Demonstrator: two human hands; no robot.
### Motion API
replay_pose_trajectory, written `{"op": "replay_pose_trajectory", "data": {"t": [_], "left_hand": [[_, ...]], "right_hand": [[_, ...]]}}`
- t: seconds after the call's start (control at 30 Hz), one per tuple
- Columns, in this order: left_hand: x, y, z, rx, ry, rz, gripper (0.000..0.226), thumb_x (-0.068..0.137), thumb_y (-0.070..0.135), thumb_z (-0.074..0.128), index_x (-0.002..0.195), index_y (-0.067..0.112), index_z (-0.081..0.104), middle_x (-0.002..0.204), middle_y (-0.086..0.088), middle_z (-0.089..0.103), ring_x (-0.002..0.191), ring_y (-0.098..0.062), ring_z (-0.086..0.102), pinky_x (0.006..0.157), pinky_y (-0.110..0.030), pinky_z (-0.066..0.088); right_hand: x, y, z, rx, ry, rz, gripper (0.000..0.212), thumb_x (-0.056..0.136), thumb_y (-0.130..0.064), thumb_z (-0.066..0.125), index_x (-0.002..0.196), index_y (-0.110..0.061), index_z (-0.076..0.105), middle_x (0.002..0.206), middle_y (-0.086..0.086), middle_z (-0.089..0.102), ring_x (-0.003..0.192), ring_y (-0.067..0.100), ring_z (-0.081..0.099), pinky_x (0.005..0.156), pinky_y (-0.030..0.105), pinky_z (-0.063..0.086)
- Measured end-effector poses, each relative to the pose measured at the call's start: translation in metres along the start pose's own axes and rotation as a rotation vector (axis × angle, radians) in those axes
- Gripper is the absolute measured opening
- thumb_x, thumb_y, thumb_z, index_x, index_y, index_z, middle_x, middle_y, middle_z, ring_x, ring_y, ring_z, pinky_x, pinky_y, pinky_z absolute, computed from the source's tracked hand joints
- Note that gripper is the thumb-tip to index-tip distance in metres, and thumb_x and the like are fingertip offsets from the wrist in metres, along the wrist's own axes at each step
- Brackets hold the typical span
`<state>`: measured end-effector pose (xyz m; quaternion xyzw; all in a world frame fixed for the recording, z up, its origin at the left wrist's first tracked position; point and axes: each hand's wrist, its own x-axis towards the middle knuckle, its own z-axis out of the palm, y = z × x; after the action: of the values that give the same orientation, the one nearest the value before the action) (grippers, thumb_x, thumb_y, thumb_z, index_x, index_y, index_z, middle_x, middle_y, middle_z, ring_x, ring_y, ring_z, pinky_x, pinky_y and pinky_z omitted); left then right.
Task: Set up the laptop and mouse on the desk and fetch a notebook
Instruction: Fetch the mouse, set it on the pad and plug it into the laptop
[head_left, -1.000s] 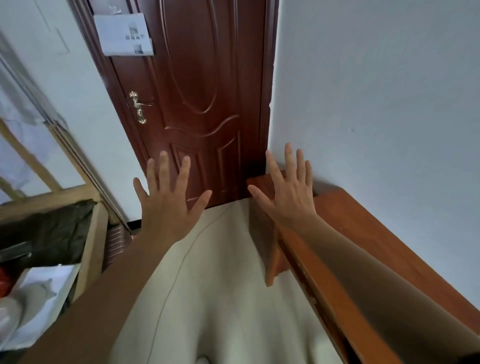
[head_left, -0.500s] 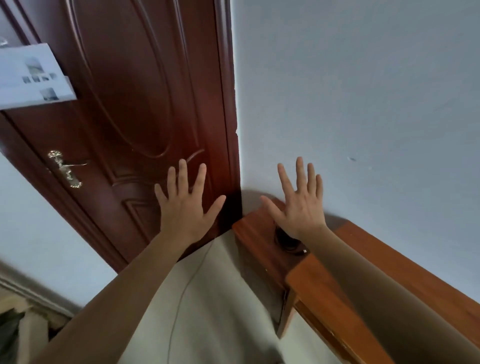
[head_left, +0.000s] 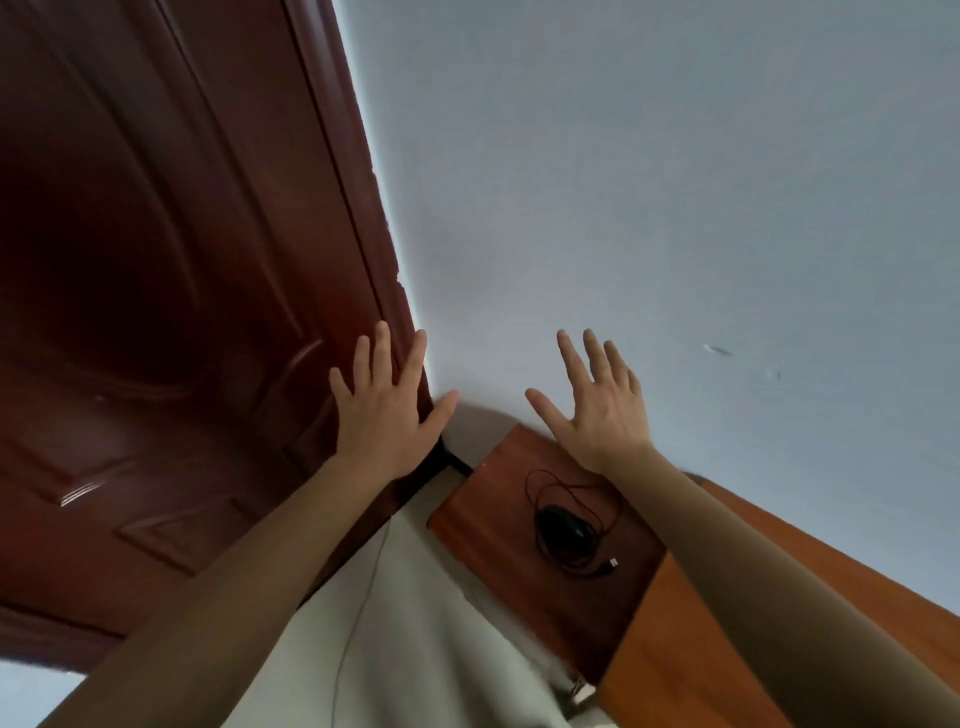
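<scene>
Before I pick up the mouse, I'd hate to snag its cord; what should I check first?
1. Hands free: the left hand and right hand are both spread, holding nothing: ok.
2. Target seen: the mouse lies on the desk: ok.
3. Cord unplugged: the USB plug lies loose on the desk: ok.
4. Cord tidy: the cable loops loosely around the mouse: not ok.
5. Where the laptop and notebook are: neither is in view: cannot tell.

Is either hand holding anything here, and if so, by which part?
Nothing is held. The left hand and right hand are both spread open in the air; the mouse lies untouched on the desk.
</scene>
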<state>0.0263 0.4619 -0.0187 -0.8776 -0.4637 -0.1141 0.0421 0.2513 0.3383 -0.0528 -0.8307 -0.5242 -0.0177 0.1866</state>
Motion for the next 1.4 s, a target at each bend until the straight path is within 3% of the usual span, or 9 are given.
{"op": "replay_pose_trajectory", "data": {"t": [0.2, 0.37, 0.5, 0.77, 0.87, 0.97, 1.13, 1.27, 1.4], "left_hand": [[0.083, -0.010, 0.052, -0.035, -0.105, 0.189, 0.081, 0.091, 0.073, 0.023, 0.157, 0.033, -0.004, 0.164, -0.013, -0.010, 0.151, -0.035, -0.004, 0.114, -0.065, 0.012], [0.137, -0.005, 0.102, -0.090, -0.228, 0.433, 0.081, 0.092, 0.073, 0.022, 0.157, 0.033, -0.005, 0.164, -0.012, -0.013, 0.150, -0.035, -0.004, 0.115, -0.065, 0.011], [0.137, 0.003, 0.144, -0.065, -0.341, 0.545, 0.082, 0.091, 0.075, 0.020, 0.156, 0.033, -0.008, 0.164, -0.012, -0.013, 0.151, -0.036, -0.002, 0.114, -0.064, 0.015], [0.121, 0.023, 0.235, -0.012, -0.587, 0.662, 0.084, 0.092, 0.074, 0.025, 0.157, 0.032, -0.008, 0.164, -0.012, -0.013, 0.151, -0.037, -0.002, 0.115, -0.065, 0.012], [0.112, 0.033, 0.265, 0.000, -0.661, 0.667, 0.086, 0.092, 0.070, 0.033, 0.157, 0.030, -0.007, 0.165, -0.012, -0.010, 0.151, -0.036, -0.001, 0.116, -0.062, 0.015], [0.102, 0.051, 0.291, 0.018, -0.706, 0.761, 0.087, 0.092, 0.064, 0.043, 0.157, 0.026, 0.000, 0.165, -0.015, -0.001, 0.150, -0.035, 0.006, 0.115, -0.057, 0.023], [0.088, 0.107, 0.336, -0.104, -0.713, 0.918, 0.078, 0.092, 0.053, 0.055, 0.155, 0.017, 0.025, 0.157, -0.015, 0.031, 0.144, -0.031, 0.028, 0.107, -0.047, 0.039], [0.070, 0.147, 0.378, -0.062, -0.762, 0.969, 0.078, 0.085, 0.055, 0.064, 0.149, 0.018, 0.036, 0.144, -0.011, 0.044, 0.132, -0.031, 0.041, 0.099, -0.047, 0.043], [0.048, 0.158, 0.405, 0.074, -0.782, 1.013, 0.076, 0.079, 0.049, 0.073, 0.142, 0.017, 0.044, 0.129, -0.012, 0.051, 0.118, -0.033, 0.048, 0.091, -0.045, 0.044]], "right_hand": [[0.033, 0.011, 0.022, -0.047, -0.086, 0.134, 0.081, 0.094, -0.074, 0.030, 0.160, -0.039, 0.000, 0.170, 0.003, 0.008, 0.156, 0.027, 0.006, 0.123, 0.045, 0.019], [0.018, 0.015, 0.034, -0.067, -0.091, 0.482, 0.079, 0.097, -0.069, 0.036, 0.160, -0.037, 0.000, 0.169, 0.006, 0.013, 0.154, 0.029, 0.015, 0.119, 0.047, 0.027], [-0.013, 0.014, 0.053, -0.076, -0.158, 0.651, 0.080, 0.098, -0.062, 0.043, 0.160, -0.037, 0.000, 0.167, 0.009, 0.017, 0.150, 0.031, 0.023, 0.114, 0.047, 0.035], [-0.058, 0.037, 0.144, 0.269, -0.132, 1.071, 0.075, 0.103, -0.039, 0.047, 0.161, -0.032, 0.002, 0.157, 0.012, 0.035, 0.128, 0.036, 0.052, 0.097, 0.046, 0.046], [-0.071, 0.050, 0.181, 0.373, -0.175, 1.205, 0.077, 0.102, -0.032, 0.049, 0.162, -0.028, 0.000, 0.149, 0.018, 0.041, 0.124, 0.038, 0.054, 0.098, 0.045, 0.044], [-0.091, 0.060, 0.221, 0.475, -0.250, 1.341, 0.076, 0.102, -0.030, 0.048, 0.162, -0.021, 0.003, 0.149, 0.022, 0.042, 0.131, 0.039, 0.049, 0.105, 0.045, 0.040], [-0.113, 0.080, 0.275, 0.628, -0.307, 1.542, 0.071, 0.100, -0.031, 0.053, 0.160, -0.013, 0.019, 0.153, 0.022, 0.039, 0.140, 0.039, 0.040, 0.114, 0.044, 0.035], [-0.113, 0.097, 0.305, 0.668, -0.244, 1.634, 0.060, 0.100, -0.031, 0.057, 0.152, -0.012, 0.035, 0.145, 0.019, 0.046, 0.133, 0.036, 0.046, 0.108, 0.040, 0.038], [-0.110, 0.104, 0.326, 0.621, -0.224, 1.612, 0.050, 0.097, -0.033, 0.062, 0.139, -0.012, 0.045, 0.138, 0.016, 0.050, 0.127, 0.035, 0.050, 0.100, 0.039, 0.042]]}}
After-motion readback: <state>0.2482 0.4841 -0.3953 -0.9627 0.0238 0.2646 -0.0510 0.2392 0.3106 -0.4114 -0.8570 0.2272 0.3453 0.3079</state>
